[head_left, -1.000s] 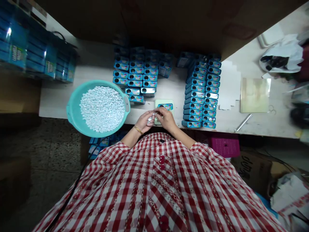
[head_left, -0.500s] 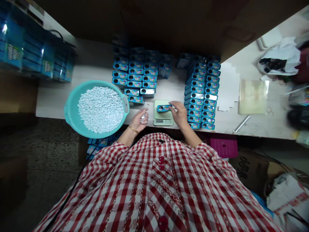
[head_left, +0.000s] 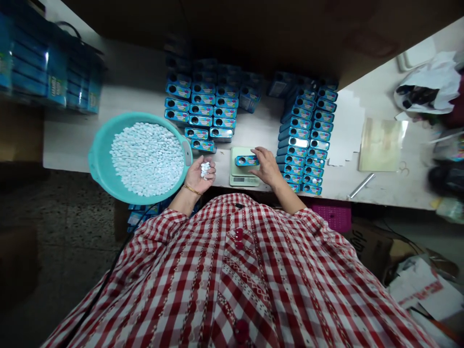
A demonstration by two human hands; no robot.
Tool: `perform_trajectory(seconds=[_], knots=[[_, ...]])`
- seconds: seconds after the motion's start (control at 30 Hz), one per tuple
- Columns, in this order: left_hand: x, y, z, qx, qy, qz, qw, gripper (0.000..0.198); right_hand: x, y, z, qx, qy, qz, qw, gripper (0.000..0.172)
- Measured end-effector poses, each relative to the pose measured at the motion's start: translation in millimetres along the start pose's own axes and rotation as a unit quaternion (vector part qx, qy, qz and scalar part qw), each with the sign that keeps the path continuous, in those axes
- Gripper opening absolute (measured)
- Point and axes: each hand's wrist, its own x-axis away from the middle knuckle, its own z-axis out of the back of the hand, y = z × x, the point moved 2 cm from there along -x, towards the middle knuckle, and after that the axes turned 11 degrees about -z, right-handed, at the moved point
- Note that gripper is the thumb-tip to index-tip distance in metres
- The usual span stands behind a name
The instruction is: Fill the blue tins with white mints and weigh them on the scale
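Note:
My left hand (head_left: pixel 199 176) is palm up and cupped round a small heap of white candies (head_left: pixel 205 169), beside the rim of a turquoise basin (head_left: pixel 94 166) filled with the same candies. A small blue tin (head_left: pixel 246 160) with a dark round hole in its top lies on a pale green scale (head_left: pixel 237 151). Around the tin's right end is my right hand (head_left: pixel 267 168), thumb below and fingers above, spread apart. Whether a fingertip still touches the tin is hard to see. The scale's display is too small to read.
Rows of blue tins stand behind the basin (head_left: pixel 201 110) and right of the scale (head_left: pixel 297 130). Farther right are white paper (head_left: pixel 346 130), a clear yellowish sheet (head_left: pixel 380 145) and a metal tube (head_left: pixel 361 186). A large brown carton (head_left: pixel 253 34) overhangs the table's back.
My left hand has moved left towards the basin and turned, showing the candies in its palm. My right thumb has spread away from the tin, which stays on the scale. The view has shifted slightly.

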Motion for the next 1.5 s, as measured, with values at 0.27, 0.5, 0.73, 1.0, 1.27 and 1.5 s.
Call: perform_trajectory(seconds=[0.27,0.5,0.73,1.0,1.27,1.5], knots=[[3.5,9.2,8.3,0.013,0.009,-0.024,1.0,0.028,-47.8,8.7,13.7,-0.015,0.057,-0.03,0.998,0.034],[13.5,9.7,21.8,0.046,0.034,-0.028,0.998,0.024,-158.5,4.8,18.7,-0.017,0.122,-0.148,0.981,0.039],[9.4,2.9,16.4,0.063,0.039,-0.002,0.997,0.037,-155.1,13.4,25.3,0.014,0.083,-0.135,0.987,0.041],[0.4,-7.9,-2.2,0.042,0.07,0.019,0.997,0.037,-66.4,-1.1,24.8,0.036,0.028,0.012,0.999,0.037],[2.4,-20.5,-4.4,0.028,0.047,0.023,0.998,0.03,-13.9,-33.6,9.2,0.04,0.03,0.055,0.997,0.048],[17.3,-37.4,27.6,0.022,0.066,0.057,0.996,0.032,32.0,-125.8,-32.1,0.06,-0.089,0.198,0.974,0.029]])
